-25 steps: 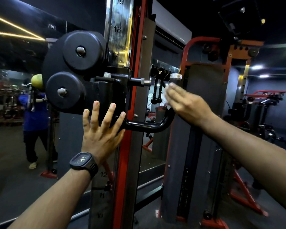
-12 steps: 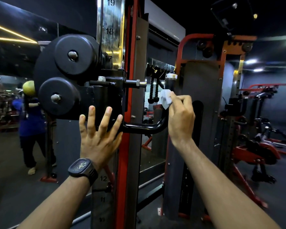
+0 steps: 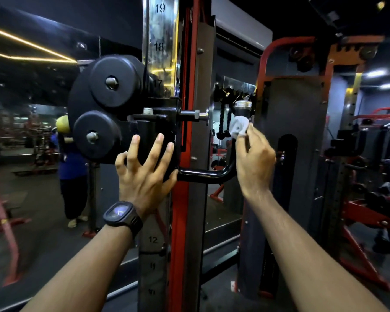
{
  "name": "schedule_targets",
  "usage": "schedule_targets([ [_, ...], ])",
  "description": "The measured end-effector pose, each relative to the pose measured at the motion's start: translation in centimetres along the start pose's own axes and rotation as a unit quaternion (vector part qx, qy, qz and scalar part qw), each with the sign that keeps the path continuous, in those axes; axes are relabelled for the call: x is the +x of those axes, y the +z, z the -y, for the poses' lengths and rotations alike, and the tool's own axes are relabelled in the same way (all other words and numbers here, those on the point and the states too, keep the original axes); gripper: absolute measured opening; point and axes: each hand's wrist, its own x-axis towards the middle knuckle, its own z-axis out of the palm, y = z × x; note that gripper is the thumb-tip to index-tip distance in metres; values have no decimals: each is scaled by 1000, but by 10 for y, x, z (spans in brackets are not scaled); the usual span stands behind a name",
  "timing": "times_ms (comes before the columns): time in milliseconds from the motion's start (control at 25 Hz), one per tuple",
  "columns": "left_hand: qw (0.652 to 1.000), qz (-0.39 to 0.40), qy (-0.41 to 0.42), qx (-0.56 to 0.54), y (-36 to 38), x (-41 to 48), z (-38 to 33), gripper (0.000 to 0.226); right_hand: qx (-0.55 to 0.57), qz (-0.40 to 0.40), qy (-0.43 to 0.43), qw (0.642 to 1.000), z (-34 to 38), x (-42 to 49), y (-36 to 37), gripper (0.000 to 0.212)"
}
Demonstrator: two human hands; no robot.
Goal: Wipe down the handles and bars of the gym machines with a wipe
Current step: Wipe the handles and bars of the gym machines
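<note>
Right hand (image 3: 254, 163): a second ago it lay flat across the handle top with the wipe under the palm. It has since dropped to a pinch on the post, so the wipe now shows. Left hand (image 3: 144, 174): barely shifted, little finger now bent.

1. Wipe (image 3: 238, 127). White, bunched, pressed against the upright end of the handle. It sits at the tips of the right fingers (image 3: 254, 134), up and to their left. Those fingers are curled, nipping its lower edge between thumb and forefinger.
2. Handle (image 3: 206, 174). Black tube, level below the right fingers, then bending upward behind that hand. A chrome cap (image 3: 242, 107) sits just above the wipe.
3. Left hand. Most fingers straight and spread, laid flat on the black carriage (image 3: 153, 140), grasping nothing. The thumb lies beside the root of the handle. Black watch (image 3: 122, 216) on the wrist.
4. Two black discs (image 3: 108, 102). Mounted on the carriage, up and left of the left fingers.
5. Numbered column (image 3: 159, 46). Reads 19, 18 and 17 above the left fingers, 12 and 11 below the wrist.
6. Red upright (image 3: 178, 233). Just right of the column, between the two forearms.
7. Rope grips (image 3: 223, 122). Hanging just left of the wipe, farther back.
8. Grey panel (image 3: 302, 131). Behind the right fingers.
9. Person in a blue top (image 3: 70, 163). Standing well left of the left fingers.
</note>
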Motion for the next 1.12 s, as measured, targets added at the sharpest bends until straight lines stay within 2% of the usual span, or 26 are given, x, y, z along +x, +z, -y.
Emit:
schedule_targets([
  [120, 999, 36, 13, -38, 2, 12, 1, 57, 23, -12, 3, 1000, -4, 12, 0, 18],
  [320, 998, 50, 20, -34, 4, 12, 3, 56, 59, -14, 45, 997, -3, -2, -1, 38],
  [520, 999, 26, 33, -31, 6, 12, 5, 53, 76, -26, 105, 991, -2, 18, 7, 35],
  [680, 998, 14, 31, -58, 8, 10, 6, 52, 71, -2, 130, 989, -6, -23, -4, 27],
  [800, 997, 16, 33, -71, 9, 11, 8, 51, 100, -33, 185, 977, -2, -10, 3, 33],
  [880, 995, 22, 29, -89, 7, 11, 9, 51, 92, -52, 216, 971, 0, -25, 6, 30],
  [1000, 995, 20, 34, -90, 6, 9, 8, 50, 118, -55, 315, 940, -3, -58, 9, 24],
  [1120, 995, 19, 29, -97, 5, 11, 8, 48, 134, -67, 375, 915, 2, -71, 17, 20],
])
